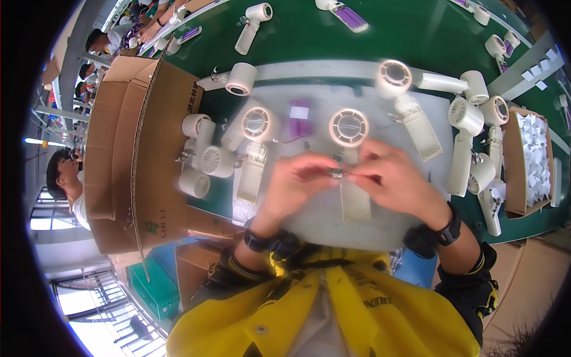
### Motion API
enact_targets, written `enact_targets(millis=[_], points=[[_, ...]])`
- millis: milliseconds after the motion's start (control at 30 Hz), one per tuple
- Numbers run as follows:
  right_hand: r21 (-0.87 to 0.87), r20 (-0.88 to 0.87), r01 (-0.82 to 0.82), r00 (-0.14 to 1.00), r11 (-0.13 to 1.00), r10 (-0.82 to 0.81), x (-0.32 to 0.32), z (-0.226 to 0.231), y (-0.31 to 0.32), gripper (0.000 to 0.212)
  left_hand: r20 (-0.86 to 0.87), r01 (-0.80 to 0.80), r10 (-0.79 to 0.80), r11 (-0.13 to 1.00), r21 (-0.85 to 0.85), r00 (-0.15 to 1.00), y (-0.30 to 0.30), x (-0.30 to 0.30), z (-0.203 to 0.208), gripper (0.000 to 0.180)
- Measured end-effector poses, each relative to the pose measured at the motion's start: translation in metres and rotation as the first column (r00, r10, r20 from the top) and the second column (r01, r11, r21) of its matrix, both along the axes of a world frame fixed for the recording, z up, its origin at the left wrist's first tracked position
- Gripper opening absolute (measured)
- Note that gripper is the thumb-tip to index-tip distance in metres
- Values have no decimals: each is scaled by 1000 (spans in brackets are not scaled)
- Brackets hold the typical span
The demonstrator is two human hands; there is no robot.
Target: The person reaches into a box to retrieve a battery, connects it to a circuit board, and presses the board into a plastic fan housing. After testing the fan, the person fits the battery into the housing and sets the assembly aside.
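Observation:
In front of me on the grey mat (297, 217) lies a white handheld fan (355, 205), its round grille at the far end and its handle toward me. Over the handle, my left hand (296, 181) pinches a small green circuit board (336, 172) from the left. My right hand (395, 178) has its fingertips closed at the board's right side, partly over the fan; whether they grip the board or a wire is too small to tell. Beyond my hands sits a purple battery pack (300, 126) with a white label. Another fan with an open handle (252, 172) rests to the left.
A tall cardboard box (169, 119) stands at the left, with several fans beside it. More fans (467, 116) are piled at the right, near a box of folded white pieces (534, 160). A green conveyor belt (309, 35) runs across the back. Other people work at the far left.

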State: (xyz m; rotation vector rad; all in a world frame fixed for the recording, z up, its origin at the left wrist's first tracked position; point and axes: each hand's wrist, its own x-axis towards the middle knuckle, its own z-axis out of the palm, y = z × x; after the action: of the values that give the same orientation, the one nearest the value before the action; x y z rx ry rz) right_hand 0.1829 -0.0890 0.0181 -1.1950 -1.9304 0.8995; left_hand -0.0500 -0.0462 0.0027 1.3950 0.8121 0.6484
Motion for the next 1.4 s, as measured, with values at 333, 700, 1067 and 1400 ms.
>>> enact_targets(millis=[333,700,1067,1400], points=[[-5,15,17,1000,1000,-16,0,2,-2,13,-57,31,-19,976,216,998,1,1,-5,32],[-34,-31,-4,1000,999,3,0,2,-2,6,-105,50,-15,940,336,994,3,5,5,30],[68,-1,37,999,997,-37,-8,1,-6,10,-73,38,-14,942,333,997,-1,13,5,40],[83,-74,225,973,971,-219,-16,3,-9,27,-98,-34,60,968,250,993,-6,17,7,45]])
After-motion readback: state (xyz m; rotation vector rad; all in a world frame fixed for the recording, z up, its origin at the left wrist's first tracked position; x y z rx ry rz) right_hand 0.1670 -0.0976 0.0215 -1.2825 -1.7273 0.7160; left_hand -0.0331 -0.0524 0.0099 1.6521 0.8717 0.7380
